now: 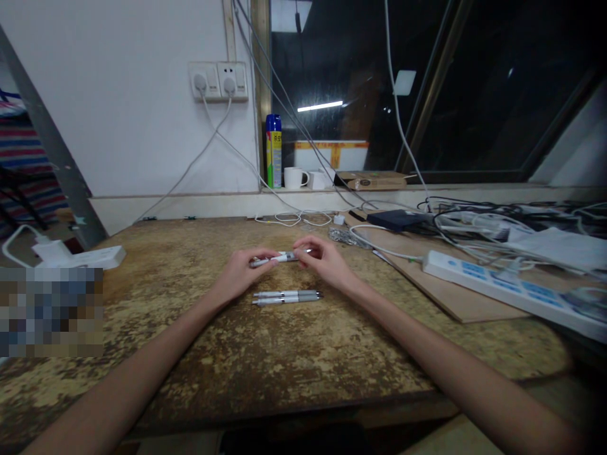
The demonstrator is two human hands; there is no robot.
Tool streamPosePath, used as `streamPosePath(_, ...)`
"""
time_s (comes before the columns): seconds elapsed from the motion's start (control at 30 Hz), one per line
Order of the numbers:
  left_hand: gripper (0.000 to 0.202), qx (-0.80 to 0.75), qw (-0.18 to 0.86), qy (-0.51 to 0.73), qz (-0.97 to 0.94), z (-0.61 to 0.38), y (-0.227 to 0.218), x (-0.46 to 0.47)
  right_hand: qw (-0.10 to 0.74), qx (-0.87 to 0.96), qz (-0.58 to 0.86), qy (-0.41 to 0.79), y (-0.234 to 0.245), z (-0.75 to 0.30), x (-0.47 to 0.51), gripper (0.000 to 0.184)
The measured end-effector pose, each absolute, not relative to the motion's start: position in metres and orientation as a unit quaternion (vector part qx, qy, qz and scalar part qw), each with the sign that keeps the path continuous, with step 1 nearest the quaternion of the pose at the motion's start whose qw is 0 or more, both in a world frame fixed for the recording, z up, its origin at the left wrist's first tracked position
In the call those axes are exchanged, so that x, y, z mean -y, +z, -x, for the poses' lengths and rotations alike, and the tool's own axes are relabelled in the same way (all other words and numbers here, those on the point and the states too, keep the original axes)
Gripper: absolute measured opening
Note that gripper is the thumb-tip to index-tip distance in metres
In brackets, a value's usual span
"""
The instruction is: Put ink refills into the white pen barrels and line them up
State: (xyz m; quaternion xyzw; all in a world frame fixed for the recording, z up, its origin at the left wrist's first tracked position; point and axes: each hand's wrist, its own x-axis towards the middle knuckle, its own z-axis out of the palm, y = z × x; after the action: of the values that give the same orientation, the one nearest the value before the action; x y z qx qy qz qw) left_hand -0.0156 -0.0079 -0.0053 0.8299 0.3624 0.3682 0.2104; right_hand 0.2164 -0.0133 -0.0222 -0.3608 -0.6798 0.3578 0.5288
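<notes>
Two arms (pixel 177 335) angled inward | left hand (pixel 238 272), right hand (pixel 327 262) | grip: both pinching one pen (pixel 286 256)

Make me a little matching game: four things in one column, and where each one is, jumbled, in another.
Things
1. Held pen
2. Pair of pens
3. White mug
4. Sockets

Places
A. On the wall, with two plugs in
B. Between the left hand and right hand
C. Beside the spray can, by the window
D. Flat on the table

Pairs: 1-B, 2-D, 3-C, 4-A
</notes>
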Motion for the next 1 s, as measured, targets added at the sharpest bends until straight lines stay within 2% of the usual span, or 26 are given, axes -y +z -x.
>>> streamPosePath(0.33,0.029,-0.338,0.200,0.378,-0.839,0.0124,-0.0035,0.0122,0.492,0.707,0.368,0.350,-0.0241,-0.2143,0.0155,0.036)
streamPosePath(0.57,0.028,-0.345,0.196,0.382,-0.835,0.0136,-0.0020,0.0123,0.494,0.709,0.363,0.349,-0.0256,-0.2141,0.0148,0.022)
streamPosePath(1.0,0.025,-0.342,0.210,0.374,-0.836,0.0149,-0.0016,0.0115,0.461,0.711,0.365,0.386,-0.0253,-0.2152,0.0133,0.029)
